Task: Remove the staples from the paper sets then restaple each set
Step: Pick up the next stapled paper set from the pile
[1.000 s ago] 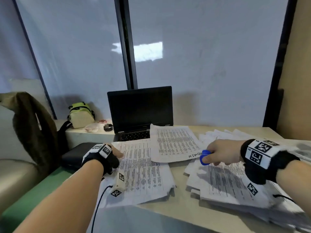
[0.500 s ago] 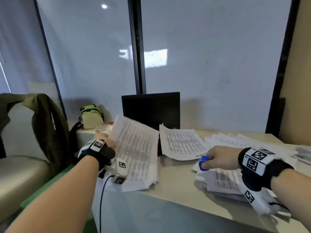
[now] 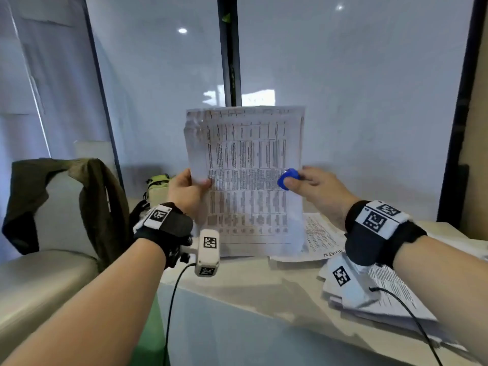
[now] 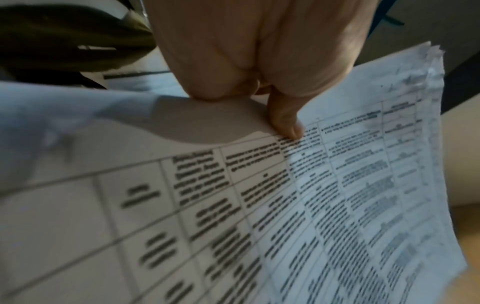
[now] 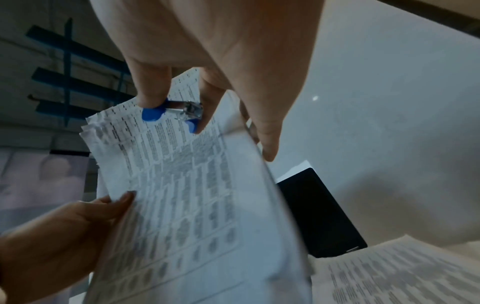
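A printed paper set [image 3: 245,180] stands upright in the air before the window. My left hand [image 3: 188,190] grips its left edge, thumb on the front; the left wrist view shows the thumb [image 4: 285,121] pressed on the table-printed paper set [image 4: 259,205]. My right hand [image 3: 314,186] pinches a blue staple remover [image 3: 288,178] at the set's right edge. In the right wrist view the staple remover [image 5: 172,113], with blue grips and metal jaws, sits between thumb and forefinger in front of the sheets [image 5: 187,195]. More paper sets [image 3: 383,291] lie on the table at the right.
A loose printed sheet [image 3: 319,239] lies flat behind the held set. A green pouch [image 3: 158,182] sits at the back left and a dark garment [image 3: 87,196] hangs over a chair. The laptop shows only as a dark laptop lid [image 5: 319,214] behind the papers.
My left hand has lifted the paper set off the table and turned it upright. My right hand rose from the right pile with the staple remover to the set's right edge.
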### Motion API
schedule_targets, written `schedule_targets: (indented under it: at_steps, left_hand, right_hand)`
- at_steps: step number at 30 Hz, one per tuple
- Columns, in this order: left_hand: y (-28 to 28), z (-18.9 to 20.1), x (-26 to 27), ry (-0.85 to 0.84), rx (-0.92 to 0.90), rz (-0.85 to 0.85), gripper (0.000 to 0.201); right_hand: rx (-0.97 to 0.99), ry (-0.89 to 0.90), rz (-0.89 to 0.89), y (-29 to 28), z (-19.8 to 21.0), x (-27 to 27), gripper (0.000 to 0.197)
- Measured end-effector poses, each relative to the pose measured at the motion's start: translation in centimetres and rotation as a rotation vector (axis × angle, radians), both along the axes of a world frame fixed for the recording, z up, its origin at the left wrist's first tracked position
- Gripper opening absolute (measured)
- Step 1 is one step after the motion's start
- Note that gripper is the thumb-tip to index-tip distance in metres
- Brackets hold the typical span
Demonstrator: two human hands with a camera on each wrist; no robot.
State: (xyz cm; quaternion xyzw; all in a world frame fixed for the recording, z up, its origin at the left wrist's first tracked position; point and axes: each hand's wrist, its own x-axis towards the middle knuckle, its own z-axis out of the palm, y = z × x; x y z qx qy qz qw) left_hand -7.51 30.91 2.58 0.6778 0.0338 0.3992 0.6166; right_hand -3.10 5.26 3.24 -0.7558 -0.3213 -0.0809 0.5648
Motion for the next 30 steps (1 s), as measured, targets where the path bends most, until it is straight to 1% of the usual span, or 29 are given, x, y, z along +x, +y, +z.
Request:
schedule_targets:
  at_steps: [1,3,4,5,7,8,9,10,11,12,13,15,17,19,21,22,25,26,28,30]
  left_hand:
    - [-0.8,-0.3,0.2,-0.009,-0.040,-0.018,0.021]
    - [-1.8,-1.8,1.0,0.003,-0.062,0.007,0.014]
    - [-1.9,-3.2,1.5,0.046,-0.019,0.051,0.023]
    - [-2.0,-4.9,1.9,0.118,0.026,0.097,0.036]
    - [-2.7,-8.2,1.9,0.247,0.057,0.150,0.054]
    - [-2.9,-9.7,1.9,0.272,0.056,0.153,0.057]
    - [-3.3,-10.8,1.8,0.272,0.065,0.152,0.050]
    - [-3.7,-11.4,1.7,0.264,0.066,0.158,0.037]
    - [-3.9,-11.6,1.7,0.256,0.063,0.161,0.023]
    - [-4.1,-11.6,1.8,0.250,0.049,0.157,0.014]
    - [-4.3,-11.4,2.1,0.240,0.026,0.148,0.012]
    - [-4.5,-11.2,2.5,0.246,0.003,0.119,0.014]
    - [-4.5,-11.4,2.8,0.284,0.018,0.103,0.020]
    - [-3.8,-11.6,2.9,0.335,0.034,0.117,0.028]
    - [-2.1,-11.6,3.1,0.387,0.053,0.162,0.035]
    - [-1.1,-11.5,3.1,0.433,0.093,0.184,0.037]
    - [2.4,-11.0,3.4,0.681,0.286,0.228,0.037]
    - [3.3,-10.9,3.6,0.762,0.342,0.244,0.038]
    - [5.1,-10.8,4.0,0.898,0.380,0.250,0.041]
    - [6.1,-11.1,4.4,1.045,0.462,0.281,0.049]
  right_hand:
    - [0.039,0.019,-0.007,0.0,0.1,0.0,0.027]
    - [0.108,0.045,-0.045,0.1,-0.6,0.0,0.012]
    - [0.126,0.058,-0.061,0.1,-1.4,-0.1,0.005]
    - [0.112,0.064,-0.078,0.1,-2.4,-0.2,0.002]
    - [0.011,0.087,-0.092,0.1,-4.8,-0.5,0.006]
    - [-0.047,0.104,-0.086,0.2,-6.0,-0.6,0.007]
    - [-0.107,0.123,-0.077,0.2,-7.1,-0.8,0.006]
    - [-0.155,0.143,-0.062,0.3,-7.8,-1.0,0.006]
    - [-0.190,0.162,-0.041,0.5,-8.3,-0.9,0.012]
    - [-0.211,0.174,-0.041,0.7,-8.7,-0.6,0.020]
    - [-0.229,0.182,-0.062,0.9,-8.8,-0.2,0.027]
    - [-0.272,0.186,-0.098,1.1,-8.5,0.2,0.036]
    - [-0.314,0.220,-0.104,1.0,-8.4,0.4,0.034]
    - [-0.371,0.254,-0.103,0.7,-8.8,0.8,0.034]
    - [-0.419,0.280,-0.104,0.2,-9.2,1.3,0.042]
    - [-0.444,0.293,-0.110,-0.1,-9.4,1.7,0.044]
    - [-0.573,0.279,-0.165,-1.1,-9.5,2.4,0.034]
    - [-0.615,0.276,-0.184,-1.6,-9.4,2.5,0.036]
    - [-0.701,0.276,-0.209,-2.6,-9.5,2.8,0.042]
    - [-0.809,0.279,-0.223,-3.6,-9.7,3.1,0.045]
